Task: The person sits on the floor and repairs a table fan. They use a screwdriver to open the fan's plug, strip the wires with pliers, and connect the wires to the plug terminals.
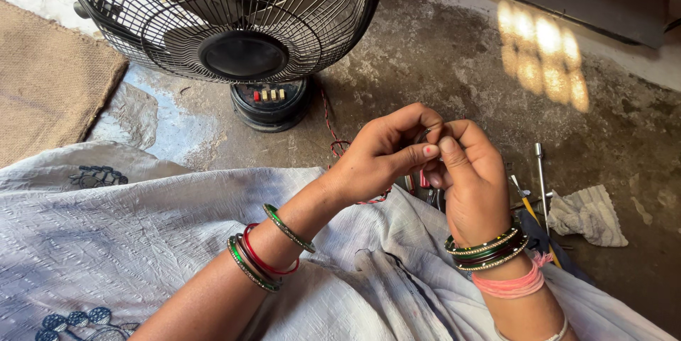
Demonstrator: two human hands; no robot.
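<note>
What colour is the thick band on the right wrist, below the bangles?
Pink: the thick band sits just behind the green-and-gold bangles on the right hand. Head view.

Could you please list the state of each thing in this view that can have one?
Left hand: fingers pinched on a small item, too hidden to identify.
Right hand: fingers pinched against the left hand's.
Table fan: upright on the floor; whether it runs cannot be told.
Grey rag: crumpled on the floor.
Metal rod: lying flat.
</note>
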